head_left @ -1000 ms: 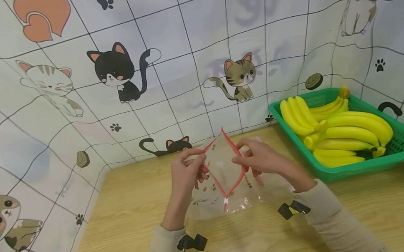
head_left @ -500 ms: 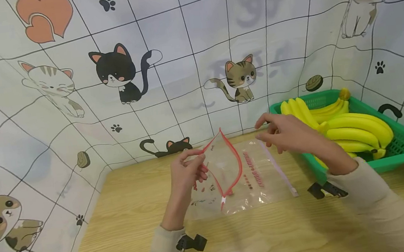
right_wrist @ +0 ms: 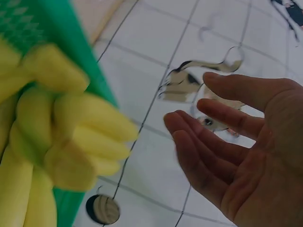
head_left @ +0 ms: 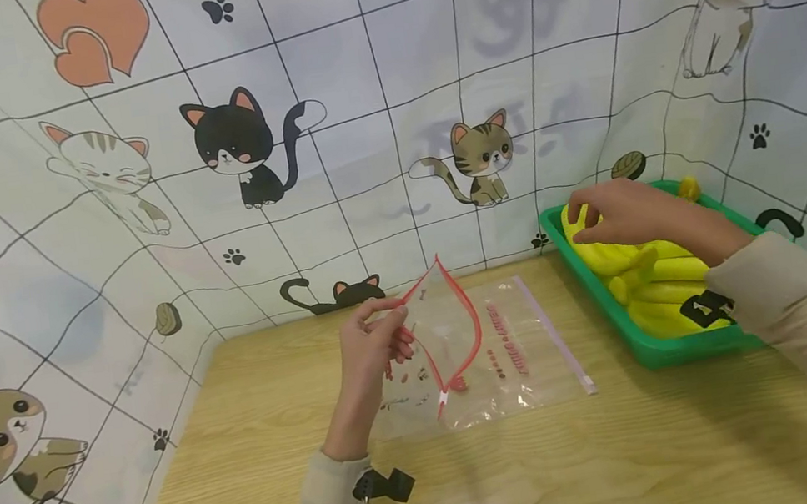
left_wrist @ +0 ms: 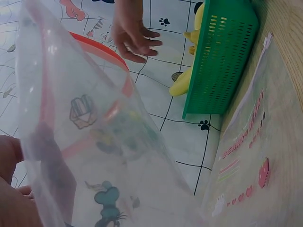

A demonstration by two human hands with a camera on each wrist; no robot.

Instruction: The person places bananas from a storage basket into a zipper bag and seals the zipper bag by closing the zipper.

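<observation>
My left hand (head_left: 372, 342) pinches one edge of a clear zip bag (head_left: 433, 341) with a red zipper, whose mouth gapes in a diamond shape. Seen from the left wrist, the bag's printed plastic (left_wrist: 109, 156) fills much of the view and covers part of the hand. My right hand (head_left: 621, 212) is in the air over the left part of the green basket (head_left: 658, 353), its fingers relaxed and holding nothing. Bunches of bananas (head_left: 667, 278) lie in the basket beneath it. In the right wrist view the bananas (right_wrist: 71, 137) appear to the left of the right hand (right_wrist: 227, 146).
A second clear bag with a lilac zipper (head_left: 555, 334) lies flat on the wooden table (head_left: 249, 473), partly under the red-zippered one. A wall covering with cartoon cats (head_left: 362, 164) rises right behind the table and basket.
My right hand has let go of the bag's red edge and moved right, up over the basket. The left hand keeps its pinch on the bag, nearly still.
</observation>
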